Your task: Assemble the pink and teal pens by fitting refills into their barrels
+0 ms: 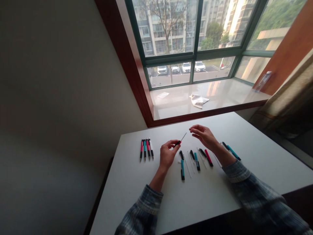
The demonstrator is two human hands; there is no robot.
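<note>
My left hand [168,153] is closed in a pinch on a short pen part [179,142] with a red and black grip and a thin refill sticking up to the right. My right hand [203,134] hovers just right of the refill's tip, fingers loosely spread and holding nothing. Below the hands, on the white table [186,199], lie several pens and pen parts: a teal pen [182,168], another teal and black one [196,160], a red one [208,157], and thin white refills [187,162].
Several finished pens [146,148] lie side by side at the table's left. Another teal pen [231,151] rests right of my right wrist. Behind the table, a window sill [220,94] holds a crumpled cloth [198,100] and a small packet [162,95]. A curtain [290,98] hangs at right.
</note>
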